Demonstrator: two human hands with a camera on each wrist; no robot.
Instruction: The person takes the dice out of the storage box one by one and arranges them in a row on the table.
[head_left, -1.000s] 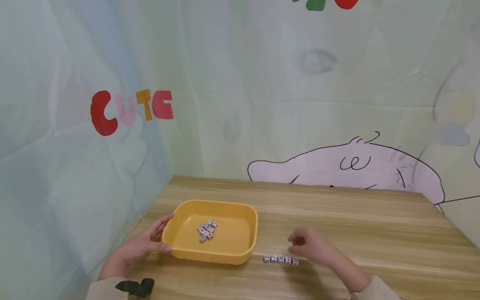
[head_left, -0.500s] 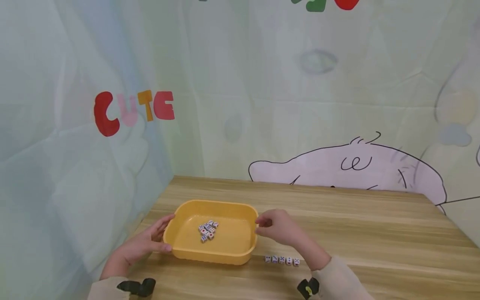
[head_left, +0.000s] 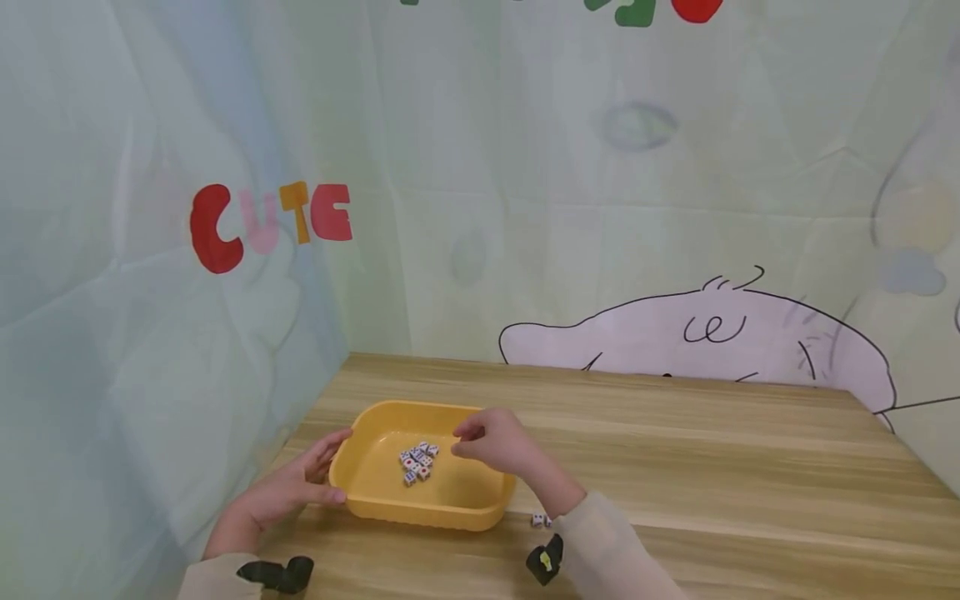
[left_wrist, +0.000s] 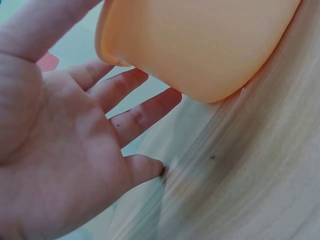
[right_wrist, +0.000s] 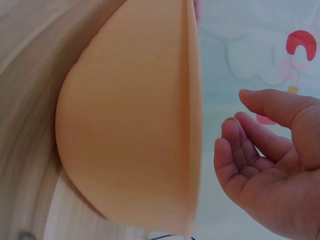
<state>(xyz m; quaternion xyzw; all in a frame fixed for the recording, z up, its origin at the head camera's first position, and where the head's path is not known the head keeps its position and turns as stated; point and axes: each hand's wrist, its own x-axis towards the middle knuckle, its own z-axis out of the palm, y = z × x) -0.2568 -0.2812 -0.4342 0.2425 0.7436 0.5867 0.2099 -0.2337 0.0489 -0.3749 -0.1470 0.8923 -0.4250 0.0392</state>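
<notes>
A yellow plastic tray (head_left: 420, 510) stands on the wooden table with a small heap of white dice (head_left: 417, 463) inside, left of its middle. At its left end is my left hand (head_left: 288, 489), thumb by the near corner and fingertips at the outer wall; the left wrist view shows those fingers (left_wrist: 145, 117) nearly straight. My right hand (head_left: 495, 443) is over the tray's right part, to the right of the dice heap. In the right wrist view, its fingers (right_wrist: 227, 162) are loosely bent, with nothing between them and the thumb.
Right of the tray, two dice (head_left: 542, 521) show on the table (head_left: 712, 467); my right sleeve (head_left: 611, 550) hides the others of their row. Printed cloth walls (head_left: 420, 275) rise along the table's left and back edges.
My right hand has moved left from above the row of dice, past the tray's right rim, to over the tray. The left hand and the tray have stayed in place.
</notes>
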